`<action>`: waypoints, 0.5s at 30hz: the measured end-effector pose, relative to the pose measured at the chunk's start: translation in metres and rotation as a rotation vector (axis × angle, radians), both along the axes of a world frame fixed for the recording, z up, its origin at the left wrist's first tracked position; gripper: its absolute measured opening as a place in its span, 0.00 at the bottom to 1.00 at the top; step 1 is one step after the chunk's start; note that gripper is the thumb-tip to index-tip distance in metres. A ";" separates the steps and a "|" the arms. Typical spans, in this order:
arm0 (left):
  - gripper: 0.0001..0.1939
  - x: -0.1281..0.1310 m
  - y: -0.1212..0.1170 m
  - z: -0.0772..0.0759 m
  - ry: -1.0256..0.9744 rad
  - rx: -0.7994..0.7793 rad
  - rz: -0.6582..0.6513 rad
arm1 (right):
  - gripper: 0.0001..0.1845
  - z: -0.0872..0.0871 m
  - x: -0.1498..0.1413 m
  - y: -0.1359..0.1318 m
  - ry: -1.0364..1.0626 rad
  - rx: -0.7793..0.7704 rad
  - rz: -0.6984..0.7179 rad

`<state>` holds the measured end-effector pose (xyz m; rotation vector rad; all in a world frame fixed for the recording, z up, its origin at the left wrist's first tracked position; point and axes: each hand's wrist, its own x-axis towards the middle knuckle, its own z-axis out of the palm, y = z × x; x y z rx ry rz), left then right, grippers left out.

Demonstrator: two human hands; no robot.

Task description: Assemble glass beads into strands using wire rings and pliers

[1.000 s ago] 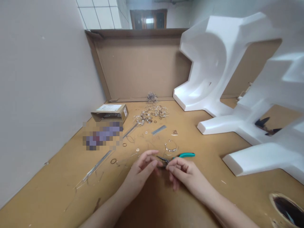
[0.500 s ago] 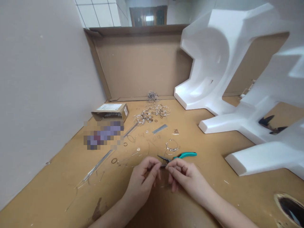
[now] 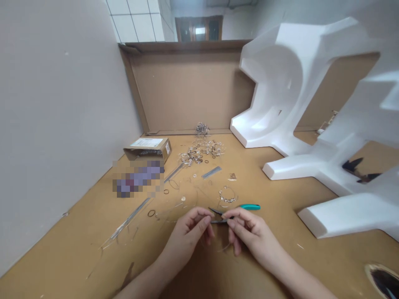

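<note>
Thin dark piece (image 3: 219, 221) held between the fingertips of two hands, low over the worktop (image 3: 339, 270). Its left end is pinched by the left hand (image 3: 190, 227), thumb and forefinger brought together; its other end is pinched likewise by the right hand (image 3: 249, 228), lower fingers loosely curled. What the piece is cannot be made out, both ends being hidden by fingers. A faint pale strand (image 3: 224, 249) is noted below the right fingertips; whether it is joined to the piece cannot be told.

Step in hand judged to be close fingertip work on the piece, done without a tool. The pliers (image 3: 250, 207) are laid just beyond the hands, teal handle to the right, partly covered by the right hand. By the next move, a light pinch kept on both ends and small adjustments seem to be called for; so slight a piece could easily be bent or dropped.

Just past the pliers, a beaded ring (image 3: 228, 199) is seen lying open. Farther off, a grey strip (image 3: 212, 172) and a tangle of small clear pieces (image 3: 190, 156). To the left, long thin wires (image 3: 131, 216) and a dark ring (image 3: 151, 213). The right side is filled by white foam (image 3: 314, 168).
</note>
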<state>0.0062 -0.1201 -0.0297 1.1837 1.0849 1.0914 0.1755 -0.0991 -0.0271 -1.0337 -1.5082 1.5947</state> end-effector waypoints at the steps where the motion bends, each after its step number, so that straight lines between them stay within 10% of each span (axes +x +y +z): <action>1: 0.09 -0.001 0.000 0.000 0.005 -0.002 0.009 | 0.16 0.000 0.000 0.000 0.001 0.000 -0.004; 15: 0.12 0.001 -0.012 0.002 0.255 0.331 0.326 | 0.18 -0.004 -0.006 -0.002 0.140 -0.120 -0.017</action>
